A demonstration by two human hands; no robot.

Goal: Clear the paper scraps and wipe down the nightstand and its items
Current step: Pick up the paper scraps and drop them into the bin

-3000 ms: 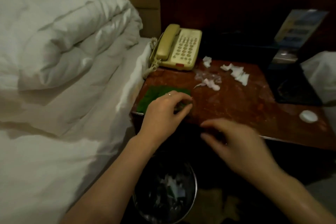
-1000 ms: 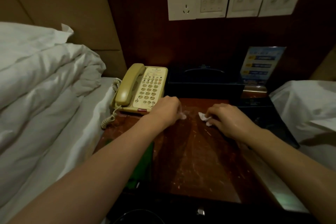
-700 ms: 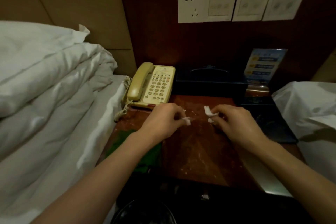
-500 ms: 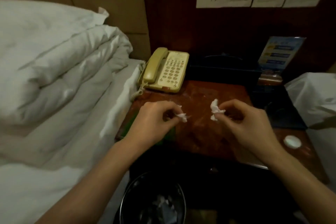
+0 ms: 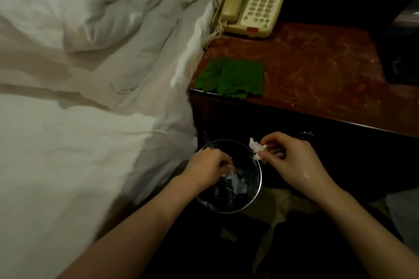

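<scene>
Hands over the bin

Left hand (image 5: 207, 166) low over the round metal bin (image 5: 257, 190), fingers curled downward above its opening; grip closed, contents too blurred to tell. Right hand (image 5: 292, 161) just beside the bin's right rim, grip pinching white paper scraps (image 5: 256, 148) between thumb and fingertips. Both forearms reaching forward from the lower edge. Inside the bin, a dark liner with pale and bluish torn bits. Bin on the floor between the white bed (image 5: 79, 120) and the dark front of the nightstand. Above, the reddish counter (image 5: 317, 70) with a folded green cloth (image 5: 233, 78) at its front left corner, a beige phone (image 5: 251, 4) at the back left. Bare streaked surface right of the cloth.
</scene>
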